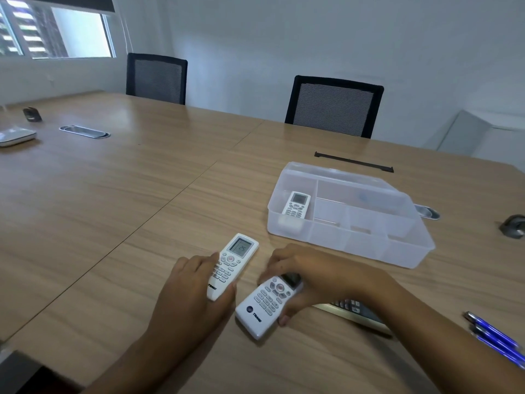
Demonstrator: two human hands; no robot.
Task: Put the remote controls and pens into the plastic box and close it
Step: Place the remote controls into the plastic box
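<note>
A clear plastic box (409, 253) with dividers stands open on the wooden table, its lid tipped back behind it. One white remote (296, 204) lies in its left compartment. Closer to me, my left hand (193, 285) grips a white remote (235, 260) by its lower half, screen lit. My right hand (309, 275) closes over the top of a second white remote (262, 308) that lies flat on the table. Blue pens (495, 339) lie at the right edge. Partly hidden under my right forearm sits a dark remote (350, 307).
Two black mesh chairs (335, 106) stand at the far side. A black strip (353, 162) lies behind the box. Metal cable ports (84, 131) are set into the tabletop; a white device (15, 136) and a small dark object (32, 114) sit far left.
</note>
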